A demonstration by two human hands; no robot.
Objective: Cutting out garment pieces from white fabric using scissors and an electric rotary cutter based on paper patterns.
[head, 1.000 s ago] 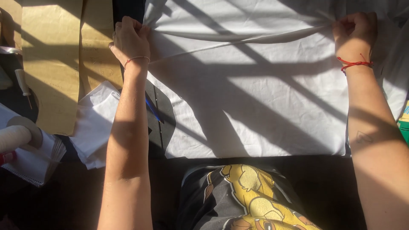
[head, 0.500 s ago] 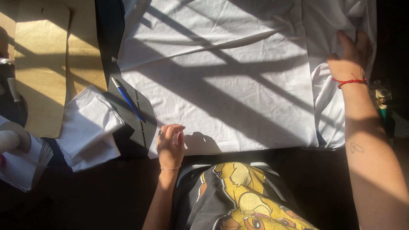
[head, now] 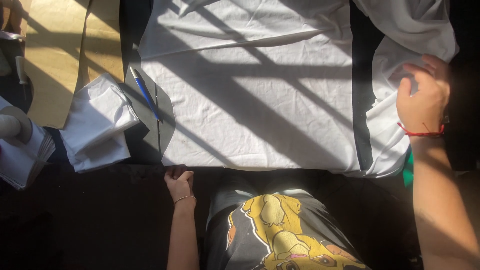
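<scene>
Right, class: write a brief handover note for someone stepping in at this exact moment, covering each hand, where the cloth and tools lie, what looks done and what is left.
Left hand: closed on the near left corner of the flat white cloth at the table edge.
Right hand: resting open on the bunched white fabric at the right.
Blue pen lies on a grey curved template left of the cloth; folded white pieces beside it.
Done: the main cloth lies spread fairly flat.
Left: the right-hand fabric is not yet smoothed.
</scene>
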